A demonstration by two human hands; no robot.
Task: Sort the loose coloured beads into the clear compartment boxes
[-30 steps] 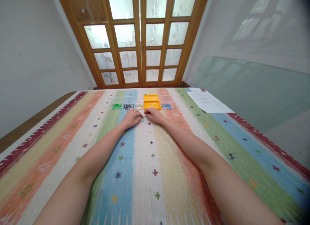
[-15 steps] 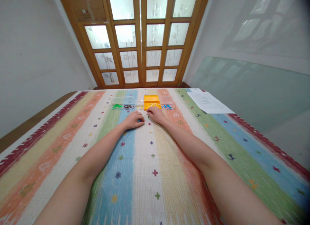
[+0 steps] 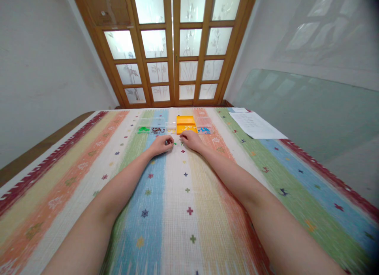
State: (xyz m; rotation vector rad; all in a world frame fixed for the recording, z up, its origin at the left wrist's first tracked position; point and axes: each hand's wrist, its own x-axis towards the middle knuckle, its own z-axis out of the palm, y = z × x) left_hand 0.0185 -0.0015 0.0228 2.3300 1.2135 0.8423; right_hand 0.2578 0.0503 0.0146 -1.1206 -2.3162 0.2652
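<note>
Both my arms stretch far forward over a striped tablecloth (image 3: 177, 196). My left hand (image 3: 161, 144) rests on the cloth with its fingers curled, pinching a small dark piece at its fingertips. My right hand (image 3: 190, 139) lies just right of it, fingers bent down onto the cloth beside tiny loose pieces (image 3: 175, 143). Just beyond the hands stands an orange tray (image 3: 186, 124) holding small light pieces. A row of clear compartments flanks it, with green pieces (image 3: 143, 129), dark red pieces (image 3: 157, 130) and blue pieces (image 3: 203, 129).
A printed white sheet (image 3: 254, 125) lies at the far right of the table. A glass pane (image 3: 310, 113) leans along the right wall. Wooden doors with frosted panes (image 3: 174, 49) stand behind the table. The table's left edge shows bare wood (image 3: 38, 150).
My left hand has drawn back slightly and now shows a small dark piece at its fingertips. My right hand has barely shifted.
</note>
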